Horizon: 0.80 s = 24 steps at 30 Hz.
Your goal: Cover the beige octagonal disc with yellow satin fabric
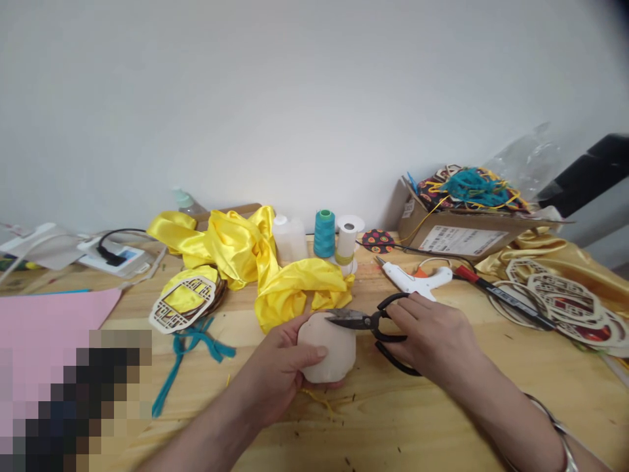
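My left hand (280, 367) grips a pale, flat, rounded piece (327, 347), its thumb pressed on the face and fingers underneath. Black-handled scissors (351, 320) are in my right hand (427, 334), with fingers in the handle loops. Their blades lie at the upper right edge of the pale piece; whether they cut into it I cannot tell. Right behind the piece lies shiny yellow fabric (304, 285). A short yellow thread (319, 401) shows below my left hand.
Behind stand a teal thread spool (324, 235), a white spool (348, 236) and a translucent bottle (289, 239). At right are a glue gun (417, 278), a marker (511, 305), wooden lattice pieces (565, 298) and a cardboard box (457, 233). Lattice rounds (181, 305) and teal strands (196, 341) lie left.
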### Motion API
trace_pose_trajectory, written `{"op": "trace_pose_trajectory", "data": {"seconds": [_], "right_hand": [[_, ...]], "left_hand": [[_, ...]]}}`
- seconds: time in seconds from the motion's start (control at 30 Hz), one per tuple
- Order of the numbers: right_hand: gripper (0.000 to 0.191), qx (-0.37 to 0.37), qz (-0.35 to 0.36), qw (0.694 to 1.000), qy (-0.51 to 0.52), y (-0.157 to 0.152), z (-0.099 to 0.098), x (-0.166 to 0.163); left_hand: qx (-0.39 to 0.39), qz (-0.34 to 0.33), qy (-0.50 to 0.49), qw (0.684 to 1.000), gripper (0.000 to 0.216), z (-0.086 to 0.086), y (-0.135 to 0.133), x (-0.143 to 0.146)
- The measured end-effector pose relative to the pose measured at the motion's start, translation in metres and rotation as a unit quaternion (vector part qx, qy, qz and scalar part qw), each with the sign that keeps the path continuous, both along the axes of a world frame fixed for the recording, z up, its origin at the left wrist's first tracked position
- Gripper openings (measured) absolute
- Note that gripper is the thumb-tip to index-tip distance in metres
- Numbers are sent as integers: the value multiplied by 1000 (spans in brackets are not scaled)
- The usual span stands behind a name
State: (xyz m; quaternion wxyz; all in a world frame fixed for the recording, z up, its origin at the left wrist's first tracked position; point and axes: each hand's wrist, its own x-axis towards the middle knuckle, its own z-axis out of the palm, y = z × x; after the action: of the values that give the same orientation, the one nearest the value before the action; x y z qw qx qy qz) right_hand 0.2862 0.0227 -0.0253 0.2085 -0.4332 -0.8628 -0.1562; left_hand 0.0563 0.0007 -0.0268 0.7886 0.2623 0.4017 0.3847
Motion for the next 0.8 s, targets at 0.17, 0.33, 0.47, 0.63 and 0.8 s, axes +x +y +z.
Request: {"op": "trace_pose_trajectory", "data": {"seconds": [0.17,0.33,0.47,0.63,0.8], "right_hand": [[14,3,3,1000,-1,1,-3,2],[19,-68,-40,995,53,2,-1,6],[29,-312,-84,930,173,4,7,9],[31,-498,-4,792,352,5,7,4],[38,-528,69,694,485,0,4,-14]], "left_hand": [[5,-2,5,1000,29,0,-1,1],[-14,1,9,1000,36,3,0,0],[3,-1,6,1000,42,3,1,-1],[28,-16,21,999,42,-2,-2,1],[81,-77,31,993,43,-2,-7,6]]}}
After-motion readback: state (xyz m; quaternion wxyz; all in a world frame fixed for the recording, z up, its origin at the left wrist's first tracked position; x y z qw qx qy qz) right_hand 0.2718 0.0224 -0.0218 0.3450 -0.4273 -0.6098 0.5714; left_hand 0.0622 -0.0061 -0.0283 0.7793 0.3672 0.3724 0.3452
